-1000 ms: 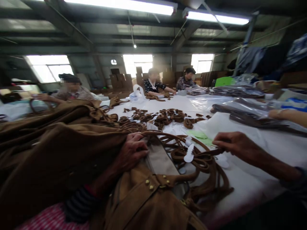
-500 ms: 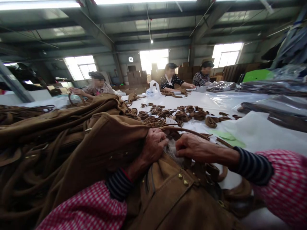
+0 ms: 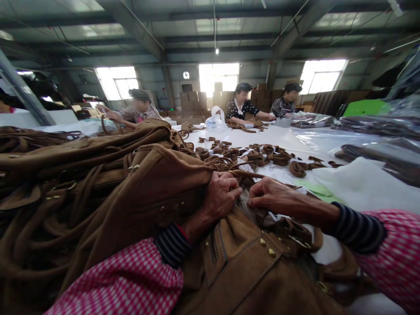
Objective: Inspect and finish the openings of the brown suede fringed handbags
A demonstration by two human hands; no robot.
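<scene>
A brown suede-like handbag (image 3: 243,258) with gold studs, stitching and a small zip lies in front of me, its mouth turned away from me. My left hand (image 3: 221,194) is closed on the left side of the bag's mouth, fingers curled inward. Across the opening, my right hand (image 3: 274,197) is closed in a pinch at the right edge; its fingertips are partly hidden. Between both hands shows the pale lining (image 3: 244,202). Against my left forearm leans another brown bag (image 3: 157,188) from the pile.
More brown bags with straps (image 3: 49,210) are heaped on the left. Several rolled brown straps (image 3: 262,153) lie on the white table (image 3: 288,135). Plastic-wrapped goods (image 3: 377,157) and white sheeting (image 3: 357,183) are on the right. Three co-workers sit at the far side.
The whole view has shifted slightly, so things appear a little farther right. Both hands keep their places at the bag's mouth, with only small finger movement.
</scene>
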